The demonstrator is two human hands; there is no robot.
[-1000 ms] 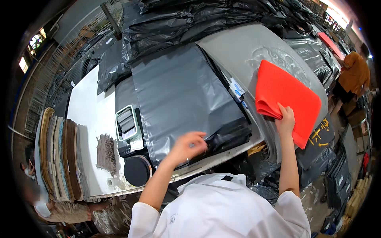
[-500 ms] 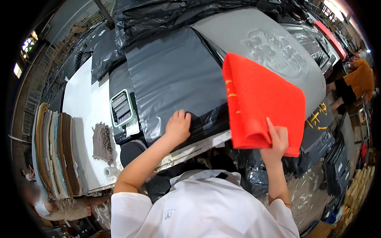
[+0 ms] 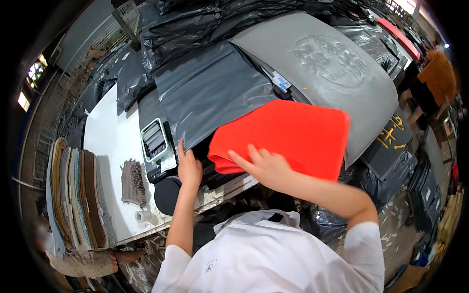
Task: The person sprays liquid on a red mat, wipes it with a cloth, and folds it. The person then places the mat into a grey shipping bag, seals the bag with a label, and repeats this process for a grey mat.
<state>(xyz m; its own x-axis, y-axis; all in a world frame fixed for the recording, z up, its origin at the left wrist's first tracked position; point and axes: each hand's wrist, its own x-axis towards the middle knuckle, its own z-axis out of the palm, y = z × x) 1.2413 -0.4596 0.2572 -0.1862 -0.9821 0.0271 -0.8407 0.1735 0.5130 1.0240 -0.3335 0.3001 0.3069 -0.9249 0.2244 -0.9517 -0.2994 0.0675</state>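
Note:
A dark grey plastic bag [image 3: 210,83] lies flat on the table before me. My left hand [image 3: 189,168] is at its near left corner, fingers pinched on the bag's edge, where a dark gap shows under the film. A folded red mat [image 3: 298,132] lies over the bag's near right part, its rounded fold toward the left. My right hand [image 3: 271,170] grips the mat's near side, fingers over the top; its thumb is hard to make out. Left of the bag stands a pale green basket [image 3: 142,141] with dark flat pieces inside.
A grey embossed mat [image 3: 273,36] lies at the right. On the white table [image 3: 105,127] are a shaggy grey piece [image 3: 133,183], a white roll [image 3: 145,216], a black round object [image 3: 167,195] and several upright folded mats [image 3: 80,195]. Other people are at far right and lower left.
The red mat has swung left and down from raised at the right to over the bag. My left hand has shifted left to the bag's corner, and its edge is lifted.

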